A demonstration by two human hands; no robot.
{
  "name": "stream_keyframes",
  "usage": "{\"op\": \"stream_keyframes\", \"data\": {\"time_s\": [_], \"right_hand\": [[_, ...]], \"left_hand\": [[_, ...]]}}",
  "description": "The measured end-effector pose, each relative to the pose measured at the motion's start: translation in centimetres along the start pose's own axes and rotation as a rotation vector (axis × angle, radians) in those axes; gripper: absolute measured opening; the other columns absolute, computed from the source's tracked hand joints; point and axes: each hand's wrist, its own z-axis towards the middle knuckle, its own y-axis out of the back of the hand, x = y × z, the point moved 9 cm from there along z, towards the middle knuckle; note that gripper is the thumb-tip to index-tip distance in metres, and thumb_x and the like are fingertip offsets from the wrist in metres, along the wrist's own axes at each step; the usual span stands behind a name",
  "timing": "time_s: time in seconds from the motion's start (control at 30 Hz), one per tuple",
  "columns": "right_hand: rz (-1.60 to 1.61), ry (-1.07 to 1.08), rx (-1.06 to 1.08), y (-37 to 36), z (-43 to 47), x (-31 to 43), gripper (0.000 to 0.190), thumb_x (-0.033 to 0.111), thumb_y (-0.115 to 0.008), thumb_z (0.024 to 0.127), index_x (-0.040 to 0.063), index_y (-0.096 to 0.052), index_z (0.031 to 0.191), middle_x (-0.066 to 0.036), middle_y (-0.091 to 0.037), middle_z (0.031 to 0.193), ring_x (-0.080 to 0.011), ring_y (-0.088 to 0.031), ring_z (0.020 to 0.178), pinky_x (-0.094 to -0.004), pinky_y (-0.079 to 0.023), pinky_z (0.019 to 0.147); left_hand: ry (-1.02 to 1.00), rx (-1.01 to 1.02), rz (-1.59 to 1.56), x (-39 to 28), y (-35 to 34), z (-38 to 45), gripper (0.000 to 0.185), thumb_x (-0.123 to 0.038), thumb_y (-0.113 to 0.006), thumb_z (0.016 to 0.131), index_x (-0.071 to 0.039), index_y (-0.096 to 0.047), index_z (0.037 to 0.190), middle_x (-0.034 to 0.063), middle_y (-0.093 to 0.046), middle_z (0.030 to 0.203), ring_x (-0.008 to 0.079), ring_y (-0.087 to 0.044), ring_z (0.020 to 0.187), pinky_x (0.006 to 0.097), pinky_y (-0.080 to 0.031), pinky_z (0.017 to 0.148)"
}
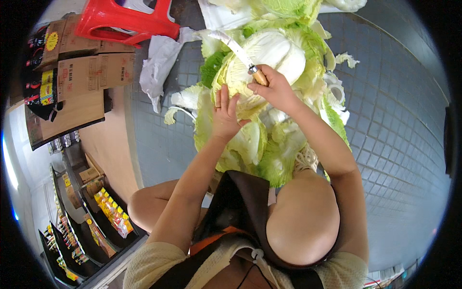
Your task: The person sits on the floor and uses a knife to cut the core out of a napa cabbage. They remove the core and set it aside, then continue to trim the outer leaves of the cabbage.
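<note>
A napa cabbage head [276, 50] lies before me on a heap of loose cabbage leaves [249, 144], its white base turned to the right. My right hand [274, 86] grips the wooden handle of a knife [236, 48]. The knife's blade points up and to the left over the head, and pale bits cling to it. My left hand [226, 115] rests with fingers spread on the head's yellow-green leafy side. It holds no tool, and a ring is on one finger.
Grey floor tiles [382, 108] lie around the heap. A red plastic stool [126, 21] and a crumpled white plastic bag [158, 68] are at upper left. Cardboard cartons [81, 76] stand stacked at left, above store shelves [90, 216]. More cabbage [285, 9] sits at the top.
</note>
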Motion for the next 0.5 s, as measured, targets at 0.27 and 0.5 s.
{"op": "stream_keyframes", "data": {"time_s": [0.27, 0.5], "right_hand": [[-0.275, 0.238, -0.25, 8.8, 3.8, 0.0, 0.048, 0.025, -0.07, 0.084, -0.004, -0.049, 0.116, -0.015, -0.062, 0.092, -0.0258, -0.06, 0.083, -0.0344, -0.048, 0.077], [-0.408, 0.109, -0.153, 6.8, 10.6, 1.0, 0.052, 0.037, -0.07, 0.082, 0.003, -0.051, 0.117, -0.018, -0.064, 0.096, -0.0318, -0.061, 0.088, -0.0388, -0.047, 0.079]], "left_hand": [[-0.177, 0.027, -0.335, 6.9, 1.7, 4.1, 0.089, 0.001, -0.079, 0.059, -0.015, -0.031, 0.133, 0.0189, -0.021, 0.151, 0.0373, -0.028, 0.137, 0.0382, -0.037, 0.106], [-0.043, -0.249, -0.281, 9.4, 4.9, 3.4, 0.081, -0.009, -0.078, 0.069, -0.01, -0.034, 0.138, 0.0198, -0.029, 0.148, 0.0385, -0.034, 0.132, 0.0384, -0.035, 0.105]]}}
